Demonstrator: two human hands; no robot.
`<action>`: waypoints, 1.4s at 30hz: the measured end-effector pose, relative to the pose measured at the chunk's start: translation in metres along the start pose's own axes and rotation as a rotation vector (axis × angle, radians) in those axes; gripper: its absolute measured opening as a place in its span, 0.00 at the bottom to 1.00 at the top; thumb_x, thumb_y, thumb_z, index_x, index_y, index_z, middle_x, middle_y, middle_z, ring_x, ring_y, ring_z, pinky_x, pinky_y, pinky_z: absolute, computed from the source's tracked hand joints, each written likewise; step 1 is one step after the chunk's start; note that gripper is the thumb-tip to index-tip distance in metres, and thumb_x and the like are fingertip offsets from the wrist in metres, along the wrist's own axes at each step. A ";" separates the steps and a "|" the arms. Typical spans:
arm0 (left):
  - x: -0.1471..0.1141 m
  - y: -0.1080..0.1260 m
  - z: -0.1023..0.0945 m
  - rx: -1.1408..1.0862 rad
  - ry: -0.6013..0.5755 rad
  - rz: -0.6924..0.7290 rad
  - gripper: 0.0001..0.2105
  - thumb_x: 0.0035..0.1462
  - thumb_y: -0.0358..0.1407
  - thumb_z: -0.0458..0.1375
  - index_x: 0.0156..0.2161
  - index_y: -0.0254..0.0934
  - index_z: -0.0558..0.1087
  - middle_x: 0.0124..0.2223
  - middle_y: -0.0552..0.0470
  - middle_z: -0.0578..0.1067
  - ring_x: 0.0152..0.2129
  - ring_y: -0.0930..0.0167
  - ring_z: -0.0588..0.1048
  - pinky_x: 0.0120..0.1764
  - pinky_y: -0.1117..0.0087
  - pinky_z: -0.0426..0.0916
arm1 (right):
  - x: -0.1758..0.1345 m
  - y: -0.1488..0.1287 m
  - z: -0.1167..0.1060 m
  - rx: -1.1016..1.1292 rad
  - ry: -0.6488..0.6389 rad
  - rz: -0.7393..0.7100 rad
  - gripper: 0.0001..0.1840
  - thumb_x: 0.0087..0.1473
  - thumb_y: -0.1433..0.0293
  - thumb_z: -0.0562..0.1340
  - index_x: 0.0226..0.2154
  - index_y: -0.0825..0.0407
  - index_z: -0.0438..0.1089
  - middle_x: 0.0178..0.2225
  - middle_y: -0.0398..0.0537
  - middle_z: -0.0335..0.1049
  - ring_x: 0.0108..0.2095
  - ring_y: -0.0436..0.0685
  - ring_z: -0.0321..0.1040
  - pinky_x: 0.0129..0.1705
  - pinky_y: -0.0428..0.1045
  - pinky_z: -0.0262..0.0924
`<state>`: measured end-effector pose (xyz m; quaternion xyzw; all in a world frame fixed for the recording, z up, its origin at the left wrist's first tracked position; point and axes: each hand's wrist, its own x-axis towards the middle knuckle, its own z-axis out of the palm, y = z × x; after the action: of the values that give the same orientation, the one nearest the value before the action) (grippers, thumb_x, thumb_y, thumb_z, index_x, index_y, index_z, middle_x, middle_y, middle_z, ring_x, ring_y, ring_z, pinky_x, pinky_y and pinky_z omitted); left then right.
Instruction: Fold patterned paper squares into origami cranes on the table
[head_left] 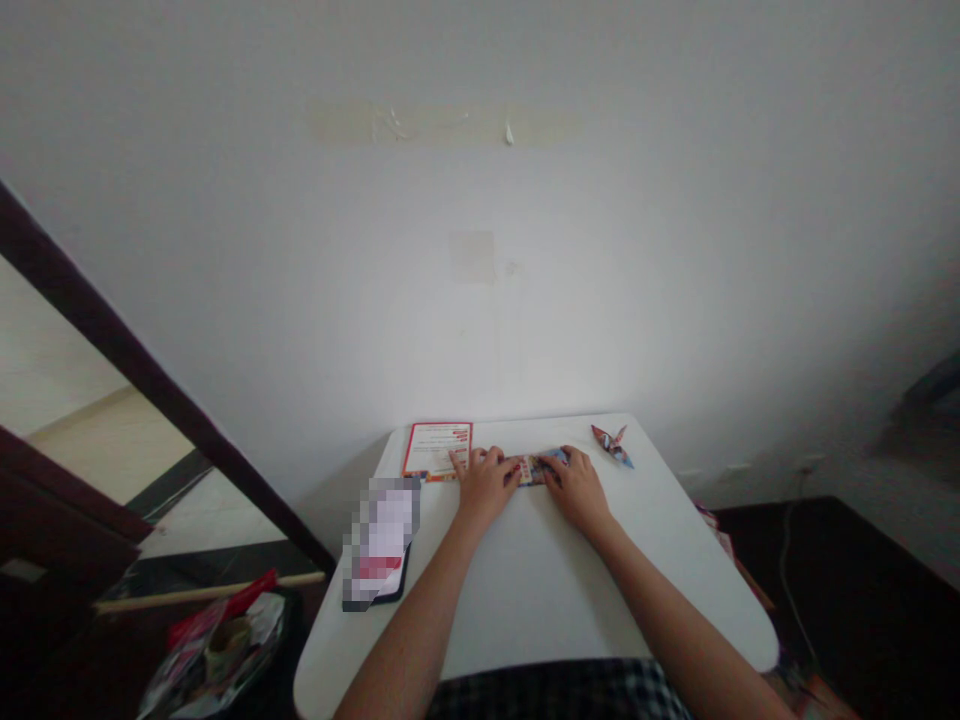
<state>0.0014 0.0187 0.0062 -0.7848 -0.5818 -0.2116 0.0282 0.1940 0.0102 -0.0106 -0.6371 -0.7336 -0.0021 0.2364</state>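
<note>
A narrow strip of folded printed paper (529, 470) lies flat near the far edge of the white table. At its left end, my left hand (487, 485) presses the paper with the thumb on top and the fingers along its far edge. One finger reaches over a printed sheet (431, 445) with a red border. My right hand (579, 487) holds the right end, thumb on the paper and fingers curled at its far edge. Parts of the paper are hidden under both hands. To the right sits a folded paper crane (613, 446), apart from my hands.
The white table (540, 600) stands against a pale wall (480, 340). A phone (382, 545), partly blurred out, lies at the table's left side. On the floor to the left is a lined bin (225, 650) with rubbish, beside a dark-framed mirror (165, 400).
</note>
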 end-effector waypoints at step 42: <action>-0.005 0.001 0.008 -0.183 -0.160 0.147 0.13 0.58 0.47 0.58 0.48 0.53 0.75 0.57 0.57 0.73 0.58 0.60 0.60 0.61 0.43 0.42 | 0.011 0.007 -0.003 -0.012 0.054 0.151 0.19 0.62 0.64 0.56 0.55 0.40 0.67 0.52 0.51 0.64 0.52 0.60 0.58 0.51 0.51 0.53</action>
<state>0.0036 0.0165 -0.0025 -0.8390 -0.5014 -0.1977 -0.0747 0.2012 0.0212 -0.0058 -0.6916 -0.6769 -0.0060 0.2520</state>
